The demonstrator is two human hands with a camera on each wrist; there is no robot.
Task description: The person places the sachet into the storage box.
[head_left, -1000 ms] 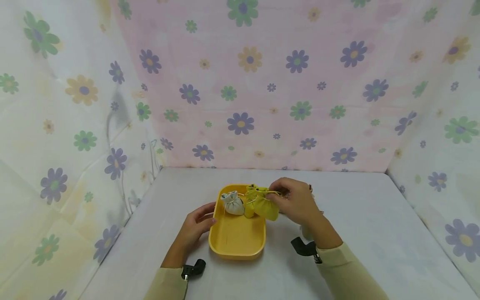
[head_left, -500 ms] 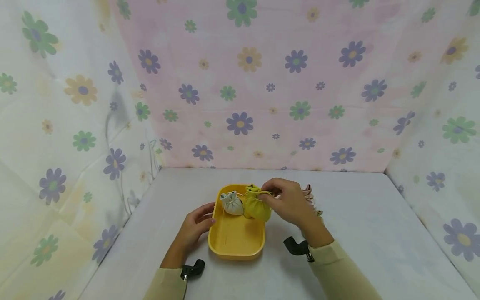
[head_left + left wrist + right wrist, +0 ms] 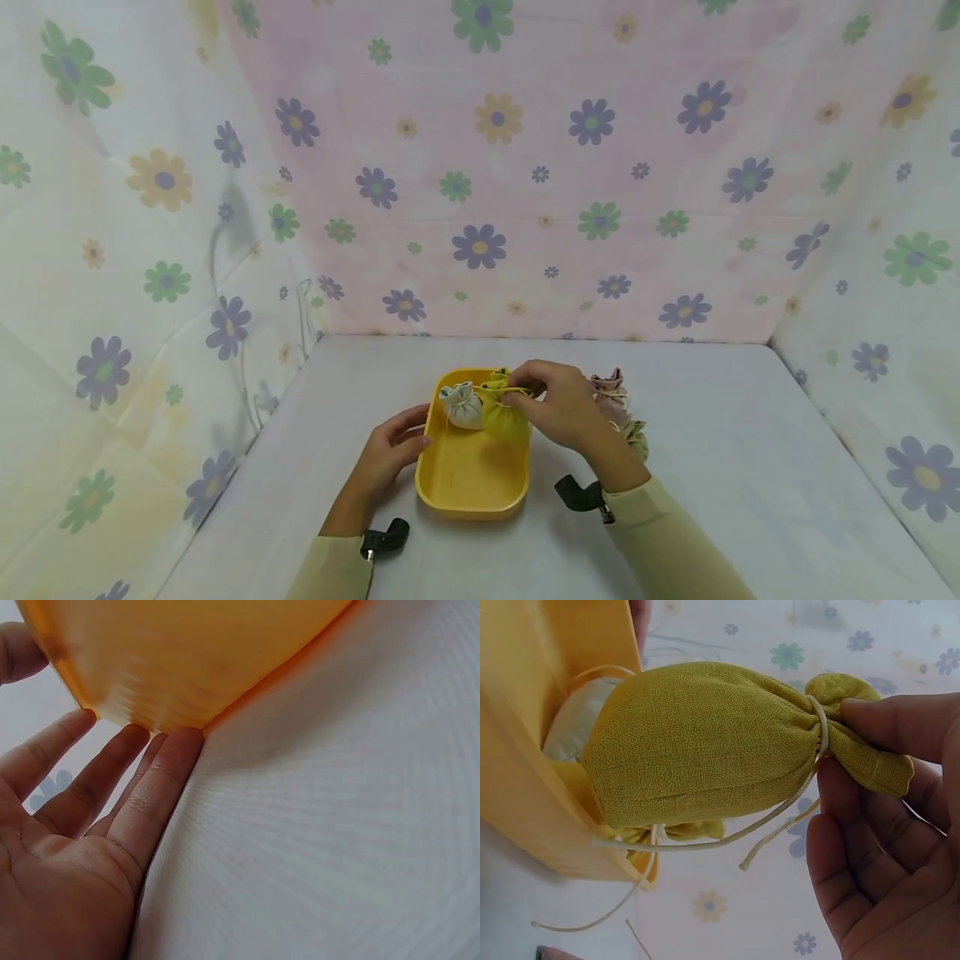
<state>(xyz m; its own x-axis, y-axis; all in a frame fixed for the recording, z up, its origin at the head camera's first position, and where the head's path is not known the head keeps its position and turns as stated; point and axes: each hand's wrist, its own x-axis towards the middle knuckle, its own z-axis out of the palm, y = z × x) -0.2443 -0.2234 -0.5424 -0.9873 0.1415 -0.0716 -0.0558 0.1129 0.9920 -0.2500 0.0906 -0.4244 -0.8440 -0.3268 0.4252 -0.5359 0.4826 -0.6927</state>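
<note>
In the head view, a yellow plastic tray (image 3: 472, 483) stands on the white table. My left hand (image 3: 386, 454) is at its left side; in the left wrist view its straight fingers (image 3: 161, 780) touch the tray wall (image 3: 187, 660). My right hand (image 3: 558, 404) pinches the gathered neck of a yellow drawstring pouch (image 3: 705, 742) between thumb and fingers, its body over the tray's right rim. A second yellow pouch (image 3: 686, 829) shows partly behind it in the right wrist view. Inside the tray's far end sits a white drawstring pouch (image 3: 461, 408).
To the right of the tray, partly behind my right forearm, a pink pouch (image 3: 611, 396) and a green pouch (image 3: 637, 437) are on the table. Flower-printed cloth (image 3: 480, 167) hangs at the back and along both sides.
My right hand has moved left with the yellow pouch, bringing it over the tray. The pink and green pouches have come into fuller view. My left hand has stayed at the tray.
</note>
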